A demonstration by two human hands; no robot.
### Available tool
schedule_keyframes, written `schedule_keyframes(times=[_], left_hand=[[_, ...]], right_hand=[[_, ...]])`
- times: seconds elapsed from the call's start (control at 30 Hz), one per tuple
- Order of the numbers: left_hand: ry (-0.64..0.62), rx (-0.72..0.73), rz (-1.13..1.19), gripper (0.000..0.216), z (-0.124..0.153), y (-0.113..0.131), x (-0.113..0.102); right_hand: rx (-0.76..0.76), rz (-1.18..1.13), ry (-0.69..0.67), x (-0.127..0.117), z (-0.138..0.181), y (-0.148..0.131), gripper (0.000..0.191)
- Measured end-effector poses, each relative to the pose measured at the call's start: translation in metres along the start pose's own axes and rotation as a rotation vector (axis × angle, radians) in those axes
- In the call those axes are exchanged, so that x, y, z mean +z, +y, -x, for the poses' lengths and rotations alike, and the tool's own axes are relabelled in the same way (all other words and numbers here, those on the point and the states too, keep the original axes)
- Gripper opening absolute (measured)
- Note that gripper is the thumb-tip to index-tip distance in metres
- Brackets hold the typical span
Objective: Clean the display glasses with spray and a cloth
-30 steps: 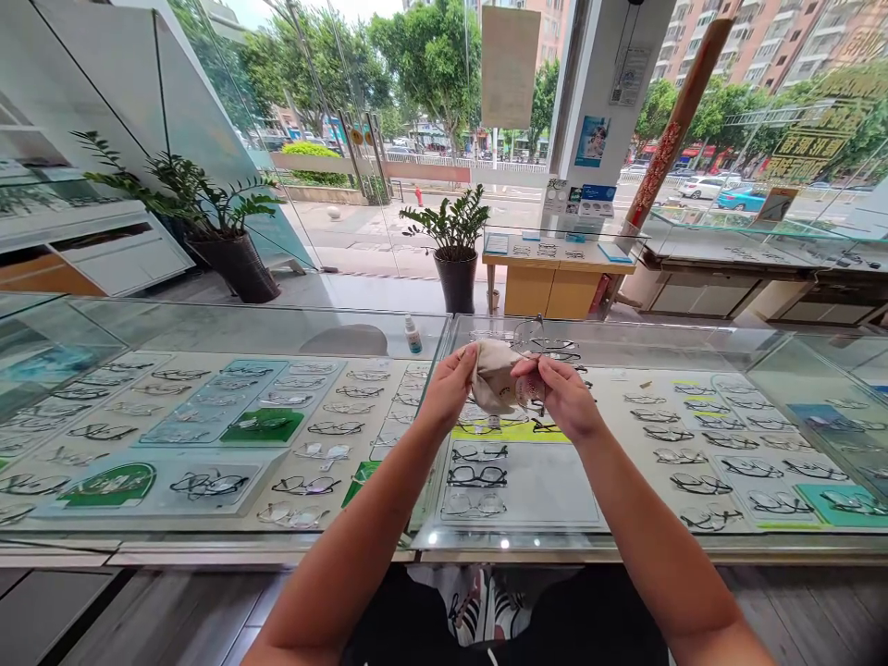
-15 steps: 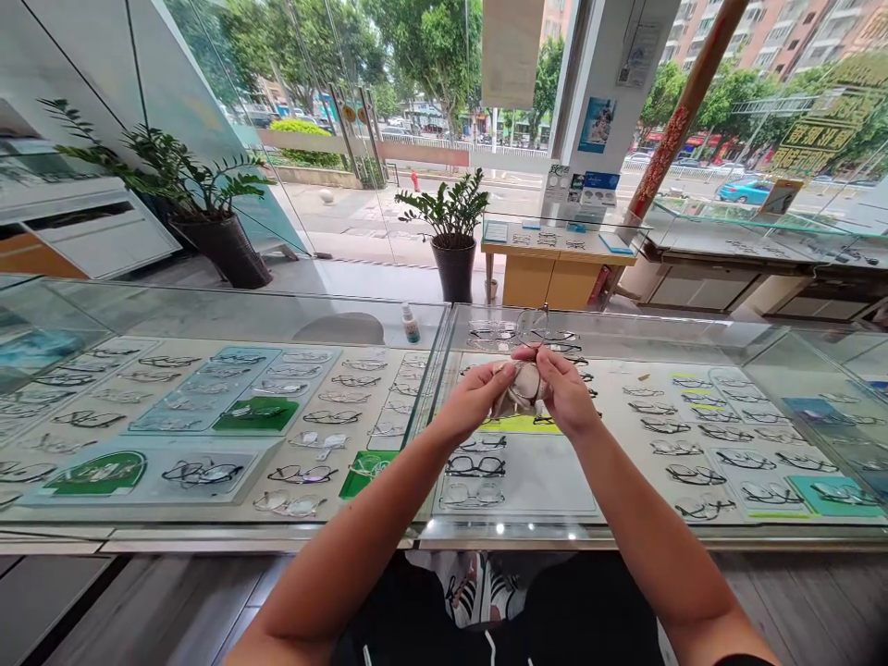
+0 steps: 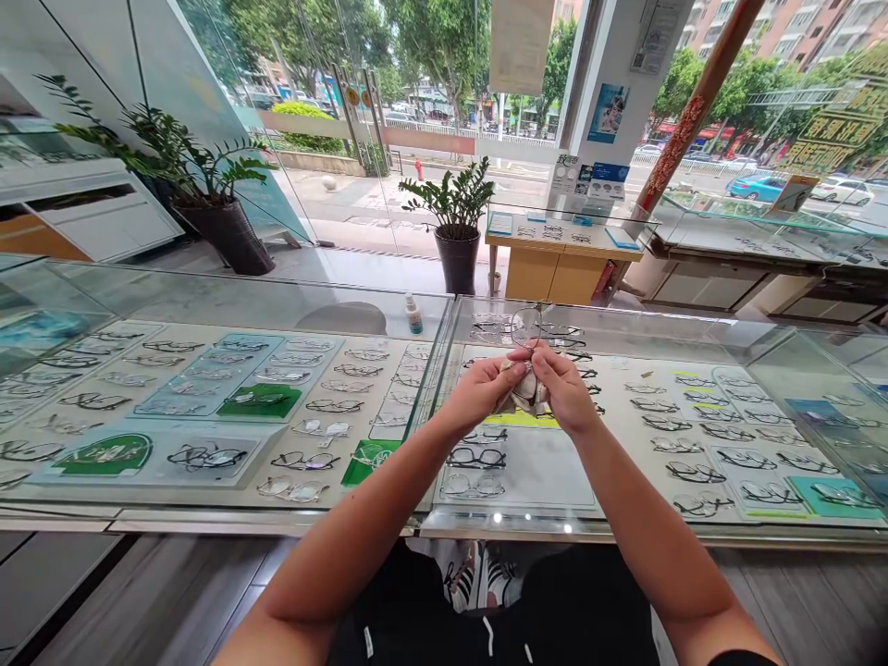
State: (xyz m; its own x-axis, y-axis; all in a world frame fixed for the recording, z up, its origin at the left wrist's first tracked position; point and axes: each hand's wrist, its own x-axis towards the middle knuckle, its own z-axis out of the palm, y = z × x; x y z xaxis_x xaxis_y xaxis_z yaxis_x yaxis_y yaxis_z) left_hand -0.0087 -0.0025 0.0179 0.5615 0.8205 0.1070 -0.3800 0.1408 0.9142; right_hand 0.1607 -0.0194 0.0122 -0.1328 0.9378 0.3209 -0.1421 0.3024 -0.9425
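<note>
Above the glass display case, my two hands meet around a pair of eyeglasses (image 3: 527, 324) with thin rims. One round lens stands up beyond my fingertips; the rest of the frame is partly hidden by my fingers. My left hand (image 3: 491, 387) is closed, pinching a crumpled pale cloth (image 3: 522, 381) between thumb and fingers. On the other side, my right hand (image 3: 561, 387) is closed on the eyeglasses, its thumb pressed close to the cloth. Which part of the frame the cloth covers cannot be made out.
Under the glass of the display case (image 3: 388, 518) lie rows of eyeglasses. On its top, left of my hands, stands a small spray bottle (image 3: 413, 314). Beyond are a potted plant (image 3: 458, 259), a low display table (image 3: 555, 268) and large windows facing a street.
My left fingers have shifted over the cloth, which is bunched up more. The upright lens has moved slightly to the left. The view has tilted a little.
</note>
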Motion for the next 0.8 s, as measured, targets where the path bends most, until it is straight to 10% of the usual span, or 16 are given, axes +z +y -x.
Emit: schedule_keyframes(times=[0.8], left_hand=[[-0.037,-0.129,-0.143,0.06,0.0,-0.009,-0.008]], right_hand=[[0.01,-0.058,0.036,0.001,-0.001,0.008,0.039]])
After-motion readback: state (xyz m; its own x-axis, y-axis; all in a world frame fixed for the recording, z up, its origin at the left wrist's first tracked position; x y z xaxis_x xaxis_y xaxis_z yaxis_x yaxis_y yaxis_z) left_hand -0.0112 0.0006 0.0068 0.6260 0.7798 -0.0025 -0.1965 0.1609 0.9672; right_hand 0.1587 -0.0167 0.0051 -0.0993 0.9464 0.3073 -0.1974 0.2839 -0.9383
